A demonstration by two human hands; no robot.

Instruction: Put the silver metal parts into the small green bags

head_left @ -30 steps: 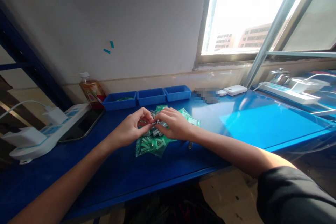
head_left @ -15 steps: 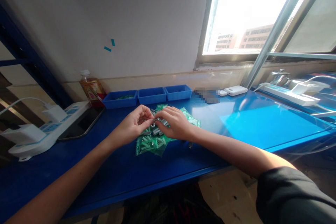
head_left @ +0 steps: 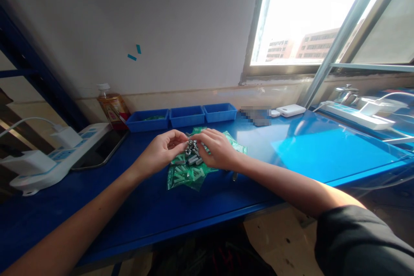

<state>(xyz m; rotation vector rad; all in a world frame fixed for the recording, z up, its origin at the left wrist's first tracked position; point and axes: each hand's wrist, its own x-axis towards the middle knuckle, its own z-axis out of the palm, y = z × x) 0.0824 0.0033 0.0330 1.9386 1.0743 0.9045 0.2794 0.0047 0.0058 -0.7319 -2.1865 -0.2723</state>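
Note:
Over the middle of the table, my left hand (head_left: 164, 150) is closed in a pinch, thumb against the curled fingers. My right hand (head_left: 216, 148) faces it, its thumb and fingers also drawn together. The fingertips nearly meet above a pile of small silvery metal parts (head_left: 193, 155); whatever they pinch is too small to make out. Green clear plastic bags (head_left: 185, 177) lie under and around the pile, with short pale rods inside the nearest. A green bag (head_left: 237, 145) also shows behind my right hand. A small dark metal piece (head_left: 234, 176) lies below my right wrist.
Behind my hands stand three blue bins (head_left: 186, 117), the left one with green bags inside. A bottle (head_left: 111, 105), a phone (head_left: 100, 153) and a power strip (head_left: 64, 155) are at left. A white device (head_left: 291, 110) and another power strip (head_left: 359, 115) are at right.
My fingertips have shifted slightly and my right hand has tilted, so more of the metal pile shows between the hands. The bags and bins stay put.

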